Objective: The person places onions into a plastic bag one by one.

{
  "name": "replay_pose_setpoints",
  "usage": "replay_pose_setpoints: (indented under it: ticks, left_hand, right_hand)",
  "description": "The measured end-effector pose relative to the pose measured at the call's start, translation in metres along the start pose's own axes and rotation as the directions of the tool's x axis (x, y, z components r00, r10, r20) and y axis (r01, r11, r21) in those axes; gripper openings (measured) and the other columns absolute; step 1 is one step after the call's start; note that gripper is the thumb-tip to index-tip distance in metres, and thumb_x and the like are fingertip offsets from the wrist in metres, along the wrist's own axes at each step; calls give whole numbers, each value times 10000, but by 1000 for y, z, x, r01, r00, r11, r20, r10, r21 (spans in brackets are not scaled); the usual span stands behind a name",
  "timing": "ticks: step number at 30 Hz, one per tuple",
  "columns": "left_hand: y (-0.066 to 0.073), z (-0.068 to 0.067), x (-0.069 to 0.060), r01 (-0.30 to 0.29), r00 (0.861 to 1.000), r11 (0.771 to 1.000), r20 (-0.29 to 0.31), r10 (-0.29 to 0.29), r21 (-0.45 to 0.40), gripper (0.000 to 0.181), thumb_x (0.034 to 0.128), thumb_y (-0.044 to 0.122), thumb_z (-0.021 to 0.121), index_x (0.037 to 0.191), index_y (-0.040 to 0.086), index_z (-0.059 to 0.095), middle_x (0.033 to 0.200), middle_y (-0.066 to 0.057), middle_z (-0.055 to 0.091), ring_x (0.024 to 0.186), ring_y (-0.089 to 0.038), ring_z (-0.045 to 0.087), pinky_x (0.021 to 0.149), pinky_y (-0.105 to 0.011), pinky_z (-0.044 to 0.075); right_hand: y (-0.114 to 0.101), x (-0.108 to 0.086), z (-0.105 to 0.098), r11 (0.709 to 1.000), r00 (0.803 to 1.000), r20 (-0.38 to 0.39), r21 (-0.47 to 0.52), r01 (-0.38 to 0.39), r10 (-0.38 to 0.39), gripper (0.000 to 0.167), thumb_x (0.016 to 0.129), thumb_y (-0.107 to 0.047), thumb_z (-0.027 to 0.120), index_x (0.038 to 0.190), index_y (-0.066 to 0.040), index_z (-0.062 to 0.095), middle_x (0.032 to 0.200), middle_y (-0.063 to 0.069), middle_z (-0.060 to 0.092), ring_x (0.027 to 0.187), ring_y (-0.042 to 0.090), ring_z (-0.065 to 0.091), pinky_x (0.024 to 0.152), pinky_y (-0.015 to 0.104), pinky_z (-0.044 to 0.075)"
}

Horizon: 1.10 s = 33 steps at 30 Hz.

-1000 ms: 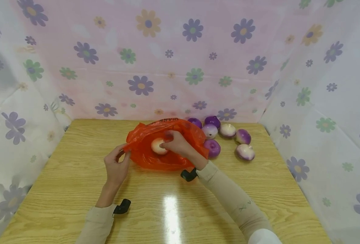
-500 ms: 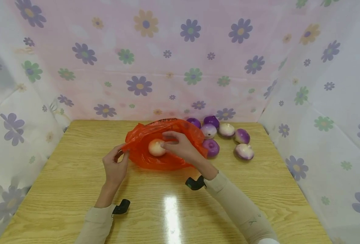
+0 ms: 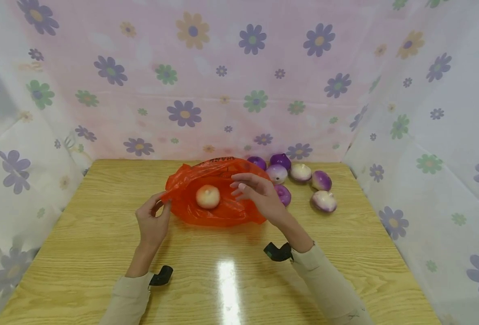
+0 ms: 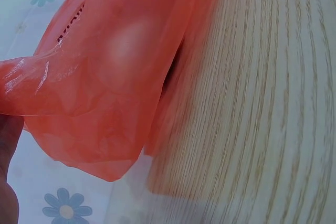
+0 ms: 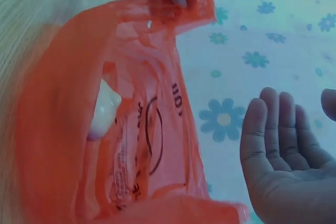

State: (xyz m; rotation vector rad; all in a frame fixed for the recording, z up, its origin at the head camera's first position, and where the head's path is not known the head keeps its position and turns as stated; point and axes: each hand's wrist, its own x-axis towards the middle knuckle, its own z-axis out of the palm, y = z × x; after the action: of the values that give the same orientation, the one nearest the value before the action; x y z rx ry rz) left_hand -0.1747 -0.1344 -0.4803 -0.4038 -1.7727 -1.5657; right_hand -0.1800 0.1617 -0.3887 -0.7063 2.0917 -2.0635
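Note:
A red plastic bag with dark printing lies on the table, its mouth spread towards me. Inside it sits one pale, round onion, seen partly in the right wrist view as a white and purple onion. My left hand pinches the bag's left edge between thumb and fingers. Over the right side of the bag, my right hand holds nothing; its fingers are extended and slightly bent. In the right wrist view the right palm shows bare, apart from the onion.
Several purple and white onions lie right of the bag, among them a purple onion, a white-topped onion and a dark purple onion. The wooden table meets a flowered cloth at the back and sides.
My right hand has let go of the onion inside the bag and drawn back to the right. The onion stays in the bag, and my left hand keeps its pinch on the edge.

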Motion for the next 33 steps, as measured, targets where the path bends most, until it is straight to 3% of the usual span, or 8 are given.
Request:
replay_pose_setpoints:
  ticks: [8,10,16,19,22,26,28,33]
  left_hand:
    - [0,0,-1,-8,1000,1000,-1,8,11,246,830,-237,634,1038,-135,718,979,-292,718,986,6,688,897,-164,556]
    - [0,-1,-1,-3,1000,1000,0,3,5,243,835,-231,633,1040,-133,719,979,-262,730,985,1,690,897,-169,558]
    - [-2,-3,-3,16,1000,1000,10,-16,7,217,857,-200,640,1041,-119,720,1031,55,739,989,-16,699,897,-185,567]
    - [-3,-3,-3,17,1000,1000,8,-17,3,215,859,-197,641,1041,-117,722,1031,65,736,986,-20,701,897,-185,567]
    - [-3,-3,-4,16,1000,1000,-4,-16,-1,222,846,-217,636,1031,-126,721,999,-47,754,973,-13,699,890,-176,565]
    - [-3,-2,-4,18,1000,1000,-2,-18,15,232,839,-225,642,1034,-125,721,980,-216,739,976,3,691,892,-162,558]
    - [-3,-3,-4,21,1000,1000,5,-21,19,229,846,-221,644,1040,-125,719,983,-257,726,986,4,691,896,-163,559]
    - [-4,-4,-5,11,1000,1000,2,-11,24,233,841,-223,644,1040,-128,718,978,-308,710,986,4,689,894,-164,559]
  right_hand:
    - [1,-16,-30,991,974,-200,55,122,-109,280,1052,-146,545,1212,71,619,997,23,710,883,198,694,864,293,613]
    - [5,-20,-38,989,961,-254,70,133,-112,282,1048,-140,552,1190,95,618,959,17,718,849,185,704,839,287,619]
    - [21,-32,-60,989,923,-381,107,100,-52,166,1047,-109,546,1106,-73,696,919,-4,725,852,128,720,842,281,619]
    - [29,-37,-69,993,912,-409,96,73,-27,189,1049,-104,540,1121,9,674,914,-7,712,877,106,707,866,282,613]
    - [36,-40,-76,995,900,-436,85,42,-1,211,1047,-96,541,1135,57,655,902,-19,717,873,112,703,860,281,613]
    - [46,-44,-85,1000,869,-494,-5,-14,10,224,1034,-87,564,1139,93,648,907,19,727,862,138,692,820,268,601]
    - [54,-45,-90,993,852,-523,-102,-61,-1,251,1024,-96,589,1148,115,645,950,76,725,876,118,675,809,230,579]
    - [77,-52,-101,925,834,-550,-333,-185,-31,302,975,-100,652,1214,84,640,1175,190,659,1028,175,596,861,187,508]
